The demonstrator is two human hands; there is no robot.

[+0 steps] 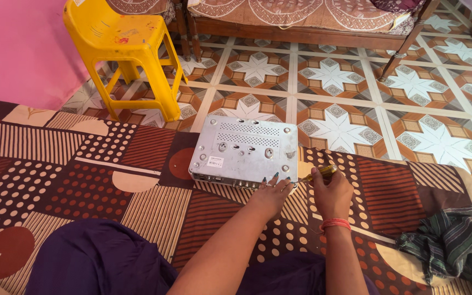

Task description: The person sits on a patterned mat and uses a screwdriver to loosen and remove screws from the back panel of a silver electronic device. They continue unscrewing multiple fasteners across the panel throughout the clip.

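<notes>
Partly hidden, screwdriver [319, 173] tip vanishes behind left hand [271, 195]

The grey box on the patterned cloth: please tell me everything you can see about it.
The grey box is a flat, rectangular device case, apparently metal, lying flat, seemingly underside up, on the patterned cloth. Its top face shows rows of vent holes, several round marks and a small white label. Connectors line the near edge. The left hand touches its near right corner, where the screwdriver tip points.

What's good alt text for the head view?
A right hand holds a yellow-handled screwdriver at the near corner of a grey metal box lying on a patterned bedspread; the left hand touches its edge.
</notes>
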